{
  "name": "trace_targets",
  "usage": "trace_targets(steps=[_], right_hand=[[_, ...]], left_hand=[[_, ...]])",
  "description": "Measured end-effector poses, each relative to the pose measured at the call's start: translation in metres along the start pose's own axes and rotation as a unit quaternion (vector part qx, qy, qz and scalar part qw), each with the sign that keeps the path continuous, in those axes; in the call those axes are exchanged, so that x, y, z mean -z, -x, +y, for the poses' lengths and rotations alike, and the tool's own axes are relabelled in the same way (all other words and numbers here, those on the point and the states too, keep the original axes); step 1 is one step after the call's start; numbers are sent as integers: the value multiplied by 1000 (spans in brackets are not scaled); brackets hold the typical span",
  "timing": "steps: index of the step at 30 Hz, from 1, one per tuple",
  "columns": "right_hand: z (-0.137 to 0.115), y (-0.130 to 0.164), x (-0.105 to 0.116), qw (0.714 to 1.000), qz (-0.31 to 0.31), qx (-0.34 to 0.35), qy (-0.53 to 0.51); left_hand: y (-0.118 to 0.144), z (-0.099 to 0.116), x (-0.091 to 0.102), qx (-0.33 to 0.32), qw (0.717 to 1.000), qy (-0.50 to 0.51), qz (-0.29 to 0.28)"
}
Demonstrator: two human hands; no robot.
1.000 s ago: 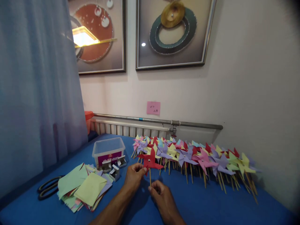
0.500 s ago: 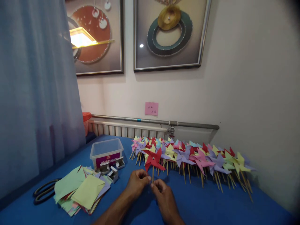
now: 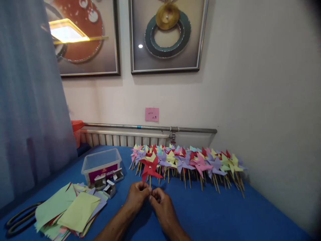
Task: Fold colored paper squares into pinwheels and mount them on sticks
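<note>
Left hand (image 3: pixel 136 195) and right hand (image 3: pixel 160 202) together pinch the stick of an upright red paper pinwheel (image 3: pixel 149 168) above the blue table (image 3: pixel 215 214) | clear plastic tub (image 3: pixel 101 163), contents unclear | square paper sheets (image 3: pixel 70 211) stacked beside

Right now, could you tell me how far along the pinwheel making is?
Done: a long row of finished pinwheels lies along the back of the blue table. In hand: the left hand and right hand pinch the stick of a red pinwheel, held upright. Left: a stack of coloured paper squares waits beside the scissors and a plastic box.
</note>
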State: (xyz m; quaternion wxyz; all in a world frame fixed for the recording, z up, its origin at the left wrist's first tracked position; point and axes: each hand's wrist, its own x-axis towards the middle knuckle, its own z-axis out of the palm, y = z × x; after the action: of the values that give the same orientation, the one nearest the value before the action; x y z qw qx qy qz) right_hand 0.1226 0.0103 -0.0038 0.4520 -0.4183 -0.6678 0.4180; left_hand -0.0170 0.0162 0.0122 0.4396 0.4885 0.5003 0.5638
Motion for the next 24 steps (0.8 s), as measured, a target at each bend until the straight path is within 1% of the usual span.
trace_targets(steps=[3, 9, 12, 17, 24], right_hand=[[-3, 1, 1, 1000, 19, -3, 13], [-3, 4, 0, 999, 32, -9, 28], [-3, 5, -1, 998, 38, -5, 40], [-4, 5, -3, 997, 51, -24, 59], [-8, 8, -3, 996, 54, -16, 71]], left_hand=[[1, 0, 0, -3, 1000, -10, 11], [6, 4, -2, -8, 1000, -20, 21], [7, 3, -2, -14, 1000, -22, 14], [8, 1, -1, -14, 999, -33, 5], [8, 1, 0, -12, 998, -63, -1]])
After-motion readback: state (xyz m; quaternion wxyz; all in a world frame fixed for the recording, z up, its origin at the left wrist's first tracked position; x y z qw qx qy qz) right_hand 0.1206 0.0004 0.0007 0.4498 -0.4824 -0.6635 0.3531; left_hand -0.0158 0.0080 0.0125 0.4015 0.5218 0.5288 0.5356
